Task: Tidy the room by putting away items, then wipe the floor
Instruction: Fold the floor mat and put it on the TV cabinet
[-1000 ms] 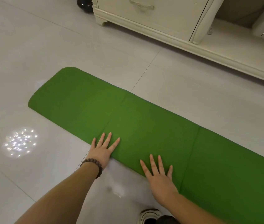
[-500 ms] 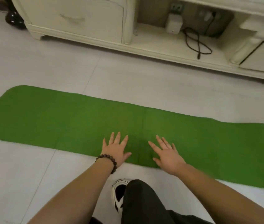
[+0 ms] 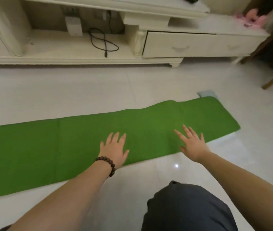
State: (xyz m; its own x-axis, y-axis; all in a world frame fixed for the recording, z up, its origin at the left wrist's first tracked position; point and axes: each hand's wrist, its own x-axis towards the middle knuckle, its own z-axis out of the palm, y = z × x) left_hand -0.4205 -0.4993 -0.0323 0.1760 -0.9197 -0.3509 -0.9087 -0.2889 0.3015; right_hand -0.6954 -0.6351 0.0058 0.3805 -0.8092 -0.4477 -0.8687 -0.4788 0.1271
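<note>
Both hands are down on the green mat (image 3: 82, 144), which lies in a long strip across the middle of the frame on the pale tiled floor (image 3: 65, 87). The left hand (image 3: 114, 150), a beaded bracelet (image 3: 106, 165) at its wrist, lies flat with fingers spread wide. The right hand (image 3: 193, 144) reaches toward the mat's right end, fingers straight and splayed, holding nothing. Along the top stands a cream TV cabinet (image 3: 190, 45) with a black cable (image 3: 102, 42) coiled on its shelf.

Bare forearms, dark beaded bracelet (image 3: 107, 165) on left wrist, dark trousers (image 3: 189, 209)
</note>
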